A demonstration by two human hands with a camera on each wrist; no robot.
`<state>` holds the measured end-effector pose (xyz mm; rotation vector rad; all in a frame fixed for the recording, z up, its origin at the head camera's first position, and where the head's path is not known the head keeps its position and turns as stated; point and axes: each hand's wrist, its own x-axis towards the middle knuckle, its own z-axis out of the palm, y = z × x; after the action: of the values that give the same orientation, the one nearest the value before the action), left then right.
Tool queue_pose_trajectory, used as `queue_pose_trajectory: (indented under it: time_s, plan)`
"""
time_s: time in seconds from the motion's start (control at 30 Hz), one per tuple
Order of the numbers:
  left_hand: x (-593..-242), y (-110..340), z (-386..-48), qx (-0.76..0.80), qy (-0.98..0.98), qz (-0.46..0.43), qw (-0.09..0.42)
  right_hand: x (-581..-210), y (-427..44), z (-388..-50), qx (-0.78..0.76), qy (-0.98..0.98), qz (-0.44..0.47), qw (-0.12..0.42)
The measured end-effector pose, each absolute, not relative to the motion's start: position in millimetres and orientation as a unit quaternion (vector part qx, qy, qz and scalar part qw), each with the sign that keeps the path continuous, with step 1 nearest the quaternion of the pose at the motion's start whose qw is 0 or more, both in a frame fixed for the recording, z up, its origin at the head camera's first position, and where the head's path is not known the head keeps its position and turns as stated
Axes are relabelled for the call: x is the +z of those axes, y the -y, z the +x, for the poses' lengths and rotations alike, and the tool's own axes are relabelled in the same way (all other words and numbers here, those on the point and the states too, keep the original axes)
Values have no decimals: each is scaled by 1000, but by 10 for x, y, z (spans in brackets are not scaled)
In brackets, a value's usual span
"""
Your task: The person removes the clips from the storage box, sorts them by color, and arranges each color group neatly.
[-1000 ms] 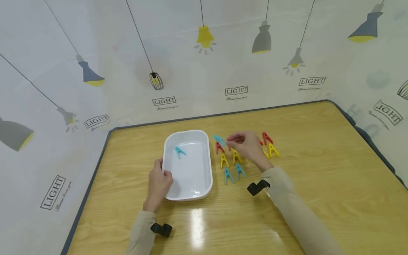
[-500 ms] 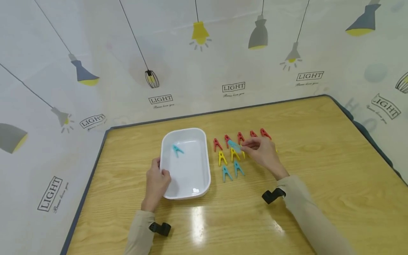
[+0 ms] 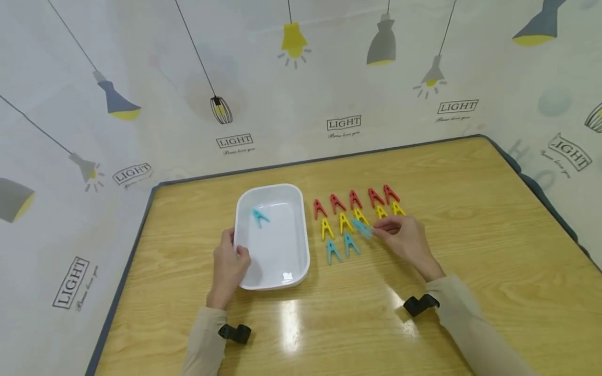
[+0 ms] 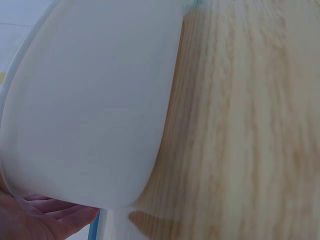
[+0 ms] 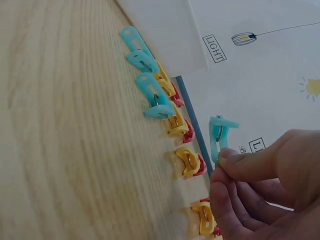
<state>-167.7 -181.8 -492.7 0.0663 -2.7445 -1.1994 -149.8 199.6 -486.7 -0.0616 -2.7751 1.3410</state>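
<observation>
My left hand (image 3: 229, 265) grips the left wall of a white rectangular tray (image 3: 304, 245), thumb over the rim; in the left wrist view its fingers lie under the tray's outside (image 4: 95, 110). One blue clothespin (image 3: 259, 218) lies inside the tray. My right hand (image 3: 408, 241) pinches another blue clothespin (image 3: 362, 228) between thumb and fingers, raised over the table near the yellow row. The right wrist view shows this held clothespin (image 5: 218, 137) by its end. Two blue clothespins (image 3: 333, 251) lie on the table in the nearest row, left of my right hand.
Behind the blue ones lie a row of several yellow clothespins (image 3: 326, 228) and a farther row of several red clothespins (image 3: 355, 199), right of the tray. A wooden table (image 3: 357, 324) carries everything. A lamp-printed wall covering (image 3: 282, 94) stands behind its dark edge.
My right hand has carried the pinched blue clothespin rightward and nearer to me, from above the red row's left end to beside the yellow row. The left hand stays on the tray.
</observation>
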Motion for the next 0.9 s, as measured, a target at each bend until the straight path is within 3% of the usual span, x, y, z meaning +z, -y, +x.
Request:
queue_pose_trajectory:
  time_s: [0.23, 0.4, 0.9]
  plan:
    - [-4910, 1808, -1675, -405, 912, 30, 58, -4899, -2077, -1333, 420, 906, -31, 37]
    - [-4928, 1812, -1662, -411, 908, 26, 77, -4960, -2092, -1255, 412, 910, -40, 36]
    - [-4935, 1817, -1675, -414, 908, 28, 62, -5029, -1994, -1230, 404, 913, -37, 34]
